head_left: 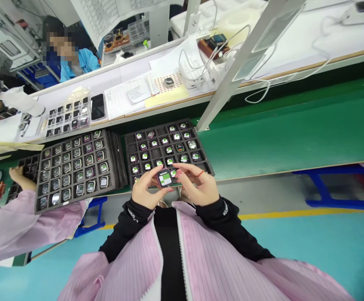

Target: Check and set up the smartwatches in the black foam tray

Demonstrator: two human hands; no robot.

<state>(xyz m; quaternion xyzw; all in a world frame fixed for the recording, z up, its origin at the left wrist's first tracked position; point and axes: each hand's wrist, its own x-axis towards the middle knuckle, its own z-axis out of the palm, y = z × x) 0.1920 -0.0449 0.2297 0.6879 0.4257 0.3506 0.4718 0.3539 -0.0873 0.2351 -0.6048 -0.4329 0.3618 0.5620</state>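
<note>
I hold a small square smartwatch body (165, 178) with a lit green-and-white screen between both hands, close to my chest. My left hand (147, 189) grips its left edge with curled fingers. My right hand (197, 185) pinches its right edge, fingertips on top. Just beyond my hands lies a black foam tray (201, 144) with several watch bodies in its compartments, many showing green screens. A taller stack of black trays (114, 159) holding several watch bodies with dark or pale screens sits to its left.
A co-worker's pink sleeve (19, 225) and hand (20, 175) reach in at the left by another tray. A green conveyor belt (295, 133) runs right. Behind it, a white shelf (132, 79) carries papers, a clear tray of parts, a phone and cables. A white post (232, 75) slants up.
</note>
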